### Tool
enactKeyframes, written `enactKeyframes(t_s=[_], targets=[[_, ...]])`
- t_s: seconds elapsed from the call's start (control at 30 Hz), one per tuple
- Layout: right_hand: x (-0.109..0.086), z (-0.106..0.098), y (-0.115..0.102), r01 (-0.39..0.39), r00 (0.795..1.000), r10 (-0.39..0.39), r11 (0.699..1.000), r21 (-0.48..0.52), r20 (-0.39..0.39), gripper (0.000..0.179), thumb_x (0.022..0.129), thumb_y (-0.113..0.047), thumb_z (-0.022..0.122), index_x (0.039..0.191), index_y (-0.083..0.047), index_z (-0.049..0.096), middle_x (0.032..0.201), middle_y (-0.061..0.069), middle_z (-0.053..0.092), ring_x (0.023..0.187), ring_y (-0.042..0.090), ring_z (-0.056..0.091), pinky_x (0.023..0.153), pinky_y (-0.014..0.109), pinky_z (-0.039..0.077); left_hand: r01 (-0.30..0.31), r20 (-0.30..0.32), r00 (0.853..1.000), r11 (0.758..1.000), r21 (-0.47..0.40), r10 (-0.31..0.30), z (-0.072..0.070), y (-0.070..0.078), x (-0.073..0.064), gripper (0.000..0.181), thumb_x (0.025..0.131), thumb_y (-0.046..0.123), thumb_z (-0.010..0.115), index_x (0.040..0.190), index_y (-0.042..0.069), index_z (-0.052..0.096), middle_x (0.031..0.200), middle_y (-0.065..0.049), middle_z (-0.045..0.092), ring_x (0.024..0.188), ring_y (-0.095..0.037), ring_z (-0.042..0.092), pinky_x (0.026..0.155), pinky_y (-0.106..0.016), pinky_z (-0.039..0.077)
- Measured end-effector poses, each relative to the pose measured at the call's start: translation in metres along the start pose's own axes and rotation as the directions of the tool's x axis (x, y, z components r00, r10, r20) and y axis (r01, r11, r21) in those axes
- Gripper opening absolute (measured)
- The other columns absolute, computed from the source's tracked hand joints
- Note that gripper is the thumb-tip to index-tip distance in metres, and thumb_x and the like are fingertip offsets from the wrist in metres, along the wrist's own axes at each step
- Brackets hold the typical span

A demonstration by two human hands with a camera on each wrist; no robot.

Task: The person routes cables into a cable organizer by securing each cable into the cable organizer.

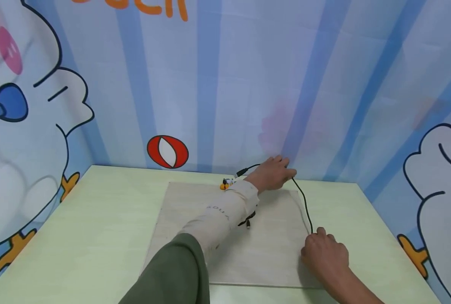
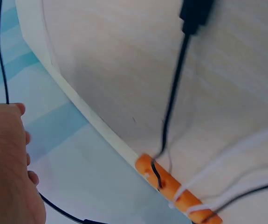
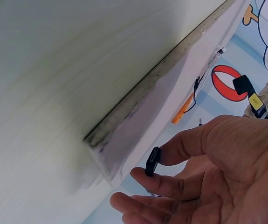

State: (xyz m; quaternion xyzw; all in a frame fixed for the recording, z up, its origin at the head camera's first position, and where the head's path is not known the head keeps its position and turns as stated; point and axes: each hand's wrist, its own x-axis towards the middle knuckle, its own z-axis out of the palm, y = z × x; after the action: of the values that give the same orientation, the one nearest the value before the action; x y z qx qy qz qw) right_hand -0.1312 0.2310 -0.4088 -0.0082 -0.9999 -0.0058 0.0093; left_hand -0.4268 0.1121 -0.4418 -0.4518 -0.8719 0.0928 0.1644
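A thin black cable (image 1: 304, 198) runs between my two hands above a pale board (image 1: 278, 257). Over the board's far edge, my left hand (image 1: 272, 173) grips this cable, and one plug end (image 1: 241, 172) sticks out to its left. In the left wrist view the same hand (image 2: 8, 163) has the cable passing through its curled fingers. My right hand (image 1: 325, 253) is at the board's near right side. Seen from the right wrist, its thumb and index finger pinch a small black plug (image 3: 153, 161). An orange cable holder (image 2: 178, 189) carries black and white cords near the board's edge.
Another black plug (image 2: 196, 14) hangs from a cord on the orange holder. Below the left forearm, a short black connector (image 1: 248, 223) lies on the board. The pale table (image 1: 107, 219) meets a blue striped backdrop (image 1: 233, 84) with printed cartoon figures.
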Motion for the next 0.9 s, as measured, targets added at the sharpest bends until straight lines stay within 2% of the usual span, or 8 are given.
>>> enactKeyframes(t_s=[0.13,0.17,0.2,0.37,0.4,0.53,0.67,0.9], targets=[[0.001,0.0,-0.007,0.011,1.0,-0.011,1.0,-0.007,-0.009,0.02,0.095,-0.008,0.07,0.082,0.006,0.07,0.085,0.016,0.059,0.071,0.03,0.058,0.059,0.051,0.055,0.033,0.095,0.995,0.999,-0.04,-0.029,-0.053,0.002,-0.034,0.031,0.125,0.035,0.035,0.13,0.031,0.065,0.117,0.003,0.061,0.1,-0.017,0.038,0.089,-0.033,0.034],[0.001,0.0,-0.009,0.014,1.0,-0.014,1.0,-0.005,-0.012,0.02,0.095,-0.008,0.07,0.083,0.007,0.07,0.086,0.016,0.059,0.072,0.03,0.058,0.059,0.051,0.055,0.036,0.099,0.995,0.998,-0.045,-0.031,-0.059,0.001,-0.039,0.03,0.125,0.033,0.037,0.127,0.031,0.067,0.114,0.003,0.063,0.099,-0.017,0.038,0.089,-0.033,0.034],[0.001,-0.001,-0.011,0.017,1.0,-0.018,1.0,-0.004,-0.014,0.02,0.095,-0.009,0.071,0.084,0.007,0.07,0.086,0.016,0.059,0.072,0.03,0.059,0.06,0.052,0.056,0.033,0.115,0.993,0.999,-0.04,-0.028,-0.073,0.001,-0.048,0.03,0.125,0.031,0.038,0.128,0.031,0.068,0.115,0.004,0.065,0.099,-0.017,0.039,0.091,-0.033,0.034],[0.003,-0.001,-0.02,0.039,0.999,-0.039,0.999,0.0,-0.022,0.02,0.095,-0.01,0.071,0.086,0.007,0.071,0.087,0.016,0.06,0.074,0.03,0.059,0.061,0.052,0.055,0.041,0.118,0.993,0.989,-0.145,-0.024,-0.077,-0.011,-0.06,0.028,0.123,0.024,0.045,0.112,0.025,0.07,0.101,0.003,0.072,0.09,-0.016,0.034,0.09,-0.034,0.03],[0.003,-0.001,-0.022,0.042,0.999,-0.042,0.999,0.001,-0.024,0.02,0.095,-0.01,0.07,0.086,0.007,0.07,0.087,0.016,0.059,0.075,0.03,0.059,0.061,0.052,0.055,0.049,0.129,0.991,0.983,-0.179,-0.026,-0.083,-0.013,-0.065,0.029,0.123,0.023,0.045,0.111,0.023,0.072,0.101,0.002,0.073,0.089,-0.016,0.036,0.091,-0.033,0.031],[0.003,0.001,-0.027,0.056,0.998,-0.056,0.998,0.002,-0.037,0.02,0.095,-0.009,0.07,0.085,0.007,0.07,0.087,0.016,0.059,0.074,0.031,0.059,0.06,0.051,0.055,0.086,0.147,0.988,0.96,-0.267,-0.047,-0.088,-0.018,-0.074,0.029,0.122,0.022,0.049,0.104,0.019,0.072,0.095,0.001,0.071,0.085,-0.016,0.036,0.094,-0.033,0.032],[0.004,0.003,-0.034,0.064,0.997,-0.064,0.998,-0.003,-0.037,0.02,0.095,-0.01,0.071,0.085,0.007,0.071,0.087,0.015,0.06,0.074,0.03,0.059,0.059,0.05,0.054,0.107,0.164,0.985,0.953,-0.283,-0.062,-0.087,-0.022,-0.081,0.028,0.121,0.023,0.053,0.103,0.019,0.074,0.094,0.002,0.069,0.082,-0.014,0.038,0.093,-0.033,0.034],[0.006,0.005,-0.047,0.085,0.995,-0.085,0.996,-0.009,-0.056,0.019,0.094,-0.009,0.072,0.083,0.008,0.072,0.087,0.014,0.062,0.072,0.028,0.057,0.056,0.047,0.053,0.12,0.197,0.978,0.948,-0.296,-0.063,-0.085,-0.032,-0.095,0.026,0.12,0.023,0.058,0.115,0.015,0.082,0.108,-0.004,0.08,0.082,-0.016,0.048,0.085,-0.031,0.041]])
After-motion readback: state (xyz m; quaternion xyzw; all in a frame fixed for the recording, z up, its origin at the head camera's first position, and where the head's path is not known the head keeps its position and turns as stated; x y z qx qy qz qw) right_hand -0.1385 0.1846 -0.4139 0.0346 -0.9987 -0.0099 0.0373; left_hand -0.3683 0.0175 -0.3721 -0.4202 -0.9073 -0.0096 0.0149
